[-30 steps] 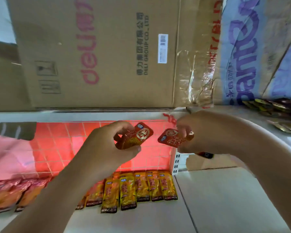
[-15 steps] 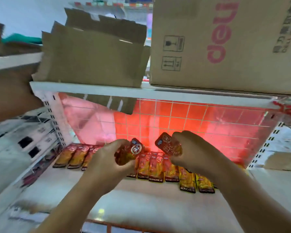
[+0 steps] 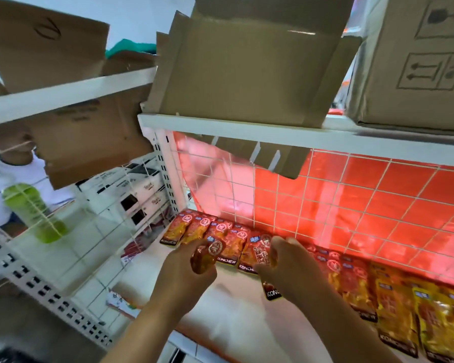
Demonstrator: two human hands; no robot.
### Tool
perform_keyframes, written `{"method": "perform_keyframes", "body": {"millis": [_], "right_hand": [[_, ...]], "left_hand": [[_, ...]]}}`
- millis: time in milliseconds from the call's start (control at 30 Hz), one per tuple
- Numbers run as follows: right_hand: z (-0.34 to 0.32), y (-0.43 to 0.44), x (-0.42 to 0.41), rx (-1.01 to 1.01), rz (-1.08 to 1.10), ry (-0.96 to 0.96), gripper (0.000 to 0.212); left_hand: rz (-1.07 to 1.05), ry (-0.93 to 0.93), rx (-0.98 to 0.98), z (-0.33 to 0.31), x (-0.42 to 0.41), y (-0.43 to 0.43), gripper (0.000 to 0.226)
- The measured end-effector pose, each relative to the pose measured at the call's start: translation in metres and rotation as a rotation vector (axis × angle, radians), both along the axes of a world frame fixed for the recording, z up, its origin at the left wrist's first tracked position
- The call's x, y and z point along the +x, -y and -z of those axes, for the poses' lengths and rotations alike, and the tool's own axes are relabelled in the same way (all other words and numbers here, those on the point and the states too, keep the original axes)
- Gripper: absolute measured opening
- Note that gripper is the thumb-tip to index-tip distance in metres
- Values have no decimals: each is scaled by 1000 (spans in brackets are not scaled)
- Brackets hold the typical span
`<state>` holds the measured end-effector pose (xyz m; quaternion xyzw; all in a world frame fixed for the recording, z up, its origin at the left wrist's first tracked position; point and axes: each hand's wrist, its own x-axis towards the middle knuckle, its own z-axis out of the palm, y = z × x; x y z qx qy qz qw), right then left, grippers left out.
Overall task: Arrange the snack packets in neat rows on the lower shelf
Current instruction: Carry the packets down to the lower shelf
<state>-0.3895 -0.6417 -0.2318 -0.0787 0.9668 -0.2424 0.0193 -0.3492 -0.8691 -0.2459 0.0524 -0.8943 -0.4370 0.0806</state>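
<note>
Two hands (image 3: 186, 273) (image 3: 294, 268) gripping red packets (image 3: 207, 256) (image 3: 261, 251), above shelf (image 3: 233, 310)

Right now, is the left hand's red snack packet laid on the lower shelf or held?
Held. The left hand grips the red snack packet off the lower shelf, in front of the row lying flat.

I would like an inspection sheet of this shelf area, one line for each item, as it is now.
Surface: white lower shelf, partly bare in front.
Job's things: snack packets in a row along the back, red left, yellow right.
Clutter: cardboard flap hangs below the upper shelf.
Grippers: left hand holds a red packet; right hand holds a second packet.
Cables: nothing seen.
Surroundings: cardboard boxes above, wire grid behind, green bottle at left.
</note>
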Motion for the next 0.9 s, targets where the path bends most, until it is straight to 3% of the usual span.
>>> {"method": "perform_keyframes", "body": {"millis": [200, 333, 467, 600, 733, 900], "right_hand": [[18, 52, -23, 51, -44, -39, 51], [29, 81, -36, 104, -26, -83, 49], [39, 116, -51, 99, 68, 40, 46], [47, 149, -63, 151, 147, 177, 49], [54, 177, -69, 156, 217, 167, 56], [59, 200, -82, 166, 289, 156, 63]], "left_hand": [[-51, 21, -144, 24, -23, 40, 37], [-70, -39, -269, 45, -54, 76, 48], [-22, -69, -317, 63, -94, 106, 37], [-24, -145, -317, 82, -124, 127, 42], [-46, -81, -180, 93, -142, 138, 36], [-4, -24, -189, 108, -156, 147, 45]]}}
